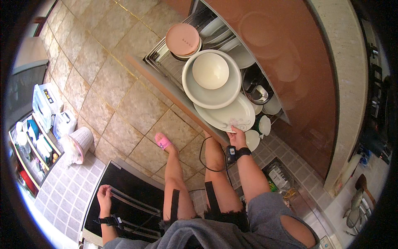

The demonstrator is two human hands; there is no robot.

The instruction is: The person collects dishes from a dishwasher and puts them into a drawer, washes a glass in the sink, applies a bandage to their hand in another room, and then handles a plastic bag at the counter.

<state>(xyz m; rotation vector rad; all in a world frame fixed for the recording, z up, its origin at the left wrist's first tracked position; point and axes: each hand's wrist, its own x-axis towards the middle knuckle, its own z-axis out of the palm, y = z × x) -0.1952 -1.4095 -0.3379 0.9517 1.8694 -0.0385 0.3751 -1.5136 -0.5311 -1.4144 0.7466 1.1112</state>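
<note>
My right hand [238, 138] grips the near rim of a white oval plate with a floral pattern [228, 115], over the near end of an open drawer [183, 99]. A large white bowl [211, 100] overlaps the plate's far part, and a smaller cream bowl [210, 71] sits inside it. Beyond them stands a stack topped by a pink plate [182, 39]. White cups or small bowls [252, 140] are by my right wrist. My left hand [104, 193] is held off to the left, fingers loosely curled with nothing seen in them, above a black-fronted appliance.
Dishes [242, 56] and a dark pot [256, 87] fill the drawer's right side, beside a brown cabinet front [289, 71]. A black cable [200, 155] loops by my legs. A white woven basket [82, 141] and clear plastic boxes [46, 102] stand on the left.
</note>
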